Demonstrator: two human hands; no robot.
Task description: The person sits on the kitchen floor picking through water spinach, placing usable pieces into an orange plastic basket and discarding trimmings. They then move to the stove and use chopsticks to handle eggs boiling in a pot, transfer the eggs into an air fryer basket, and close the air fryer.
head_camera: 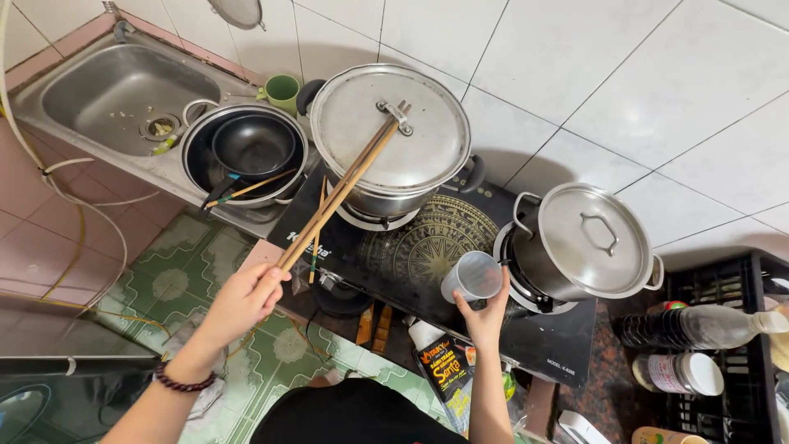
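A pair of long chopsticks [341, 187] is gripped by the left hand [242, 300], fingers closed round the lower ends; the long axis runs up-right to the big pot's lid [389, 127]. A clear cup [472, 275] is clasped by the right hand [485, 316] over the stove [427, 247].

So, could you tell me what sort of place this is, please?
Most likely a home kitchen: a gas stove carries two lidded pots, a steel sink sits beside it, and the left hand holds chopsticks while the right hand holds a cup.
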